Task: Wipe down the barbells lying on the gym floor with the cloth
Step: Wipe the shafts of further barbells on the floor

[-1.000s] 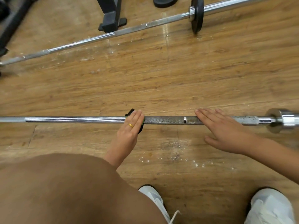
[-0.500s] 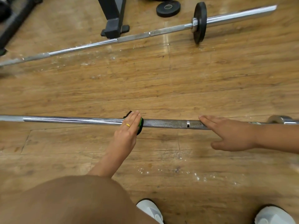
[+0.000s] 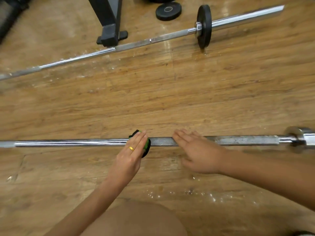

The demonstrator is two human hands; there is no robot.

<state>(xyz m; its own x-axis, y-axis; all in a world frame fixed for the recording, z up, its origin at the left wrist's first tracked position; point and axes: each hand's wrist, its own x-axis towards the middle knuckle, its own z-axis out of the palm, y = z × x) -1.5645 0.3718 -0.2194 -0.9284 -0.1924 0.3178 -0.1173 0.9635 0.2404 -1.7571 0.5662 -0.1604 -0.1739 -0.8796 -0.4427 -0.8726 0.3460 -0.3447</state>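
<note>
The left hand (image 3: 131, 155) lies flat, fingers straight and together, pressing a small green-and-black cloth (image 3: 147, 147) onto the shaft of the near barbell (image 3: 68, 143). Only the cloth's edges show, at 12 and 3 o'clock of the fingertips. A gold ring (image 3: 131, 148) sits on one finger. At 3 o'clock from it, close but apart, the right hand (image 3: 199, 154) also rests open, fingers laid flat across the dull knurled part of the shaft and holding nothing.

The barbell runs from 9 to 3 o'clock across the wooden gym floor (image 3: 170, 99). It is bright and smooth toward 9 and grey and rough toward 3, ending in a chrome collar (image 3: 300, 138).

Toward 12 o'clock a second barbell (image 3: 153, 39) lies slanted from 9 up to 1 o'clock, carrying one black plate (image 3: 204, 26). A loose plate (image 3: 168, 11) and a black rack foot (image 3: 109, 34) sit beyond it.

The risks look modest. With neither hand curled round the shaft, it could roll toward 12 or 6 o'clock under a push, and the cloth would then slip out from under the fingers. The knurling may snag the cloth, or scrape fingertips that overrun it. A flat press probably cleans only the top of the shaft and leaves the underside untouched. The far barbell shows no sign of being wiped, though that cannot be told for sure.
</note>
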